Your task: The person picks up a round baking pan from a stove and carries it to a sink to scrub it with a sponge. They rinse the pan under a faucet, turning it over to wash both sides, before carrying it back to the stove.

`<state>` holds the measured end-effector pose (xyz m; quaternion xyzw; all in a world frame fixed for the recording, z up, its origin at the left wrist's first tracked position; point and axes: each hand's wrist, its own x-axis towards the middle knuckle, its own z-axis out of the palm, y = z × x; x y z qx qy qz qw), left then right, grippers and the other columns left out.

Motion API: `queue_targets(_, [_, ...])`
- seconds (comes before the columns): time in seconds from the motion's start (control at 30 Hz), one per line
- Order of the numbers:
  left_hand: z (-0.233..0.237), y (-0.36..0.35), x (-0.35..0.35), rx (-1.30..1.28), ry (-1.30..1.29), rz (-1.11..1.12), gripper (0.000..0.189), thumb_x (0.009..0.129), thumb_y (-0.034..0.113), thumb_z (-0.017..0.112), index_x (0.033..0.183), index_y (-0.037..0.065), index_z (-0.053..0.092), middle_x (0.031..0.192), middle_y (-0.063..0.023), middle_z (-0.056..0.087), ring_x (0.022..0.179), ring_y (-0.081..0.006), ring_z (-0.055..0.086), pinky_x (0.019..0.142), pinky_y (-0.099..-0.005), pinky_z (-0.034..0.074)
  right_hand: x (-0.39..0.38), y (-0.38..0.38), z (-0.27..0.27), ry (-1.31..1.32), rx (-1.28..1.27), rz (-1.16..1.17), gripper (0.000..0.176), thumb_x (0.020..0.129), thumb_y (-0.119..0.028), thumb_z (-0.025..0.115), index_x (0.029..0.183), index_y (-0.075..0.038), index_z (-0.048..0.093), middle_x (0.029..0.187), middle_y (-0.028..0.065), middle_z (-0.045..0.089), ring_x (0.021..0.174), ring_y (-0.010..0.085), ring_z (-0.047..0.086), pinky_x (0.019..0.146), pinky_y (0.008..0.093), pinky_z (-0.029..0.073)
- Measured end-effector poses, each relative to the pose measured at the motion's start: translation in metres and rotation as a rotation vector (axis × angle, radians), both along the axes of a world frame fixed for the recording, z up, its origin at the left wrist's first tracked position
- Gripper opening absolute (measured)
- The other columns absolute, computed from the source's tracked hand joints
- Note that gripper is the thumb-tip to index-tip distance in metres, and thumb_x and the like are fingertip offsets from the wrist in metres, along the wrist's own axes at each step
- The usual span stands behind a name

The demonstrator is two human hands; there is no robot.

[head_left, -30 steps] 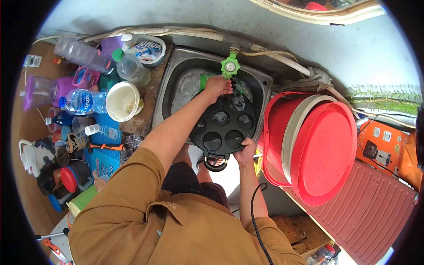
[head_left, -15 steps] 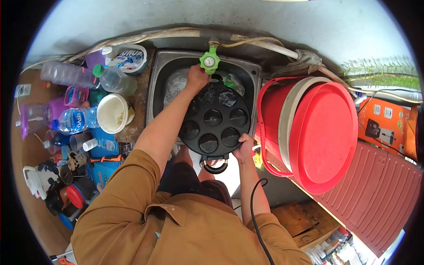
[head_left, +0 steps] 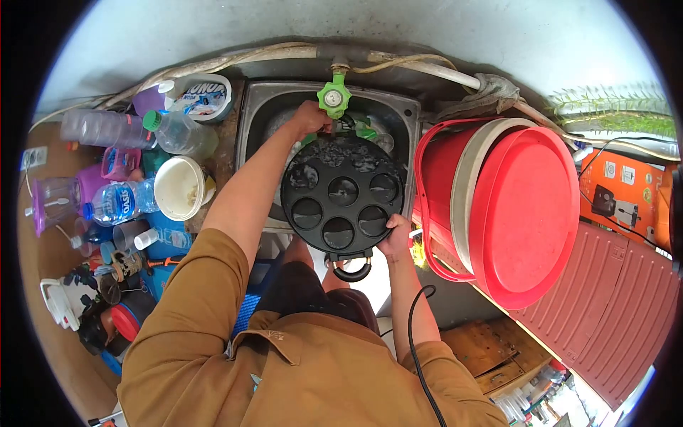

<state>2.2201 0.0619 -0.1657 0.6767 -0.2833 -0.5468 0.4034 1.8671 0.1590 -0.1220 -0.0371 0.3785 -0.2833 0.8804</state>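
A round black pan (head_left: 343,191) with several round hollows lies tilted over the near side of a metal sink (head_left: 249,142); wet patches shine on its far part. My right hand (head_left: 395,236) grips the pan's lower right rim, thumb on top. My left hand (head_left: 313,119) is closed at the pan's far edge, just below and left of the green tap (head_left: 334,97); what its fingers hold, if anything, is hidden. The pan's black handle (head_left: 353,272) points toward my body.
Red bucket with a red lid (head_left: 526,217) at the right, beside a reddish ribbed panel (head_left: 605,306). Bottles (head_left: 117,203), a white tub (head_left: 181,188) and cups crowd the left. A black cable (head_left: 413,341) hangs over my right arm.
My left hand has shifted slightly left and up, away from the tap's underside. The pan stays nearly in place, with my right hand still on its rim.
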Motion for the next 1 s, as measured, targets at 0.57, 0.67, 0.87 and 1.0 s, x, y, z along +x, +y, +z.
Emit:
queue_targets(0.57, [0.007, 0.008, -0.017, -0.13, -0.374, -0.045, 0.023, 0.084, 0.012, 0.066, 0.102, 0.0, 0.072, 0.094, -0.0128, 0.073, 0.087, -0.0231, 0.067, 0.077, -0.0365, 0.05, -0.001, -0.007, -0.01, -0.023, -0.004, -0.051, 0.06, 0.059, -0.014, 0.046, 0.114, 0.007, 0.059, 0.109, 0.0194, 0.067, 0.099, 0.0345, 0.066, 0.092, 0.0451, 0.055])
queue_targets(0.67, [-0.005, 0.012, -0.014, -0.049, -0.352, -0.073, 0.03, 0.086, 0.018, 0.066, 0.111, 0.002, 0.07, 0.1, -0.0134, 0.072, 0.092, -0.0242, 0.067, 0.082, -0.0348, 0.049, -0.003, -0.009, -0.008, -0.007, -0.01, -0.049, 0.059, 0.06, -0.013, 0.047, 0.115, 0.007, 0.058, 0.109, 0.0192, 0.067, 0.098, 0.0342, 0.066, 0.092, 0.0451, 0.055])
queue_targets(0.87, [0.009, 0.037, -0.023, 0.134, -0.17, -0.132, 0.053, 0.088, 0.031, 0.071, 0.131, 0.003, 0.059, 0.119, -0.0174, 0.066, 0.104, -0.0239, 0.065, 0.092, -0.0319, 0.047, 0.008, -0.03, 0.043, 0.014, 0.015, 0.013, 0.048, 0.069, -0.013, 0.051, 0.112, 0.006, 0.059, 0.106, 0.0188, 0.067, 0.095, 0.0341, 0.066, 0.09, 0.0448, 0.054])
queue_targets(1.0, [-0.008, 0.059, -0.034, 0.193, -0.173, -0.098, 0.056, 0.088, 0.035, 0.071, 0.132, 0.002, 0.058, 0.117, -0.0168, 0.067, 0.102, -0.0237, 0.065, 0.09, -0.0336, 0.05, 0.036, -0.047, 0.105, 0.156, -0.002, 0.006, 0.043, 0.081, -0.023, 0.056, 0.116, 0.003, 0.059, 0.107, 0.0172, 0.067, 0.094, 0.0324, 0.066, 0.089, 0.0439, 0.055])
